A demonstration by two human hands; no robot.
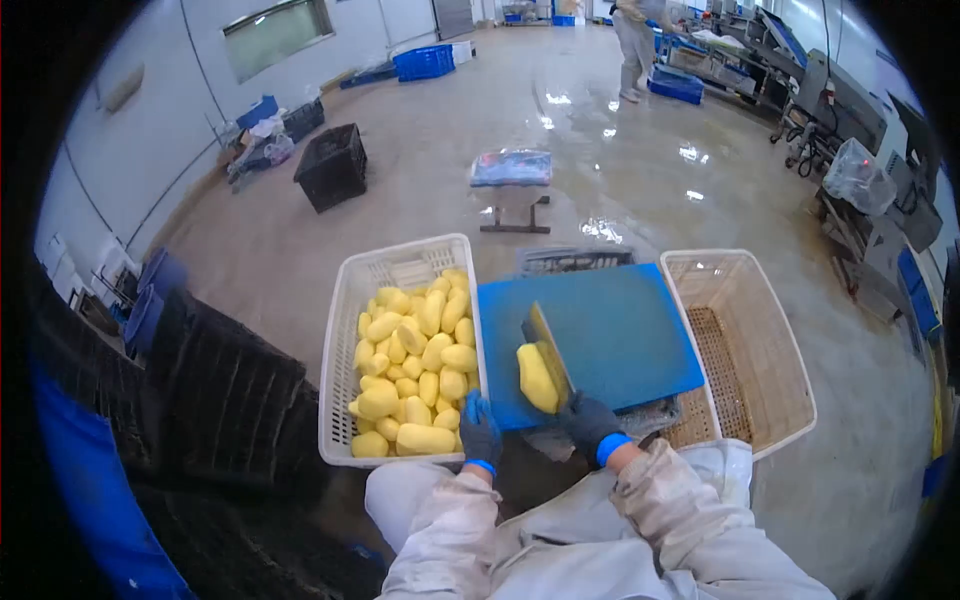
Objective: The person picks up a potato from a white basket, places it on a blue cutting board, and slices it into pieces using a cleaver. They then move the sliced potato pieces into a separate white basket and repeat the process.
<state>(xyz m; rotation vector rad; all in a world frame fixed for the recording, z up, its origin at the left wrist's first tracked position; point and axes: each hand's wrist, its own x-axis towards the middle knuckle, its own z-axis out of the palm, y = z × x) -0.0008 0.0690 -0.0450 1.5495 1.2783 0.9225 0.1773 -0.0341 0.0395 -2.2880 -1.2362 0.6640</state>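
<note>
My right hand [592,425], in a dark glove, is closed round the handle of a knife [551,348]. Its broad blade stands on edge on the blue cutting board [625,325], alongside a peeled yellow potato [537,380]. A small dark patch shows by the blade's far end; I cannot make out what it is. My left hand [481,432], gloved dark with blue at the fingers, is by the right rim of a white crate [342,330] full of peeled potatoes [408,340]. Its fingers point forward, and I see nothing in them.
Right of the board stands a second white crate [768,345] with a brown mesh bottom. Ahead are a low stool [512,170] and a black crate [332,166] on the wet floor. Machines line the right side, where another person [636,45] stands. Dark stacked crates [215,385] are at left.
</note>
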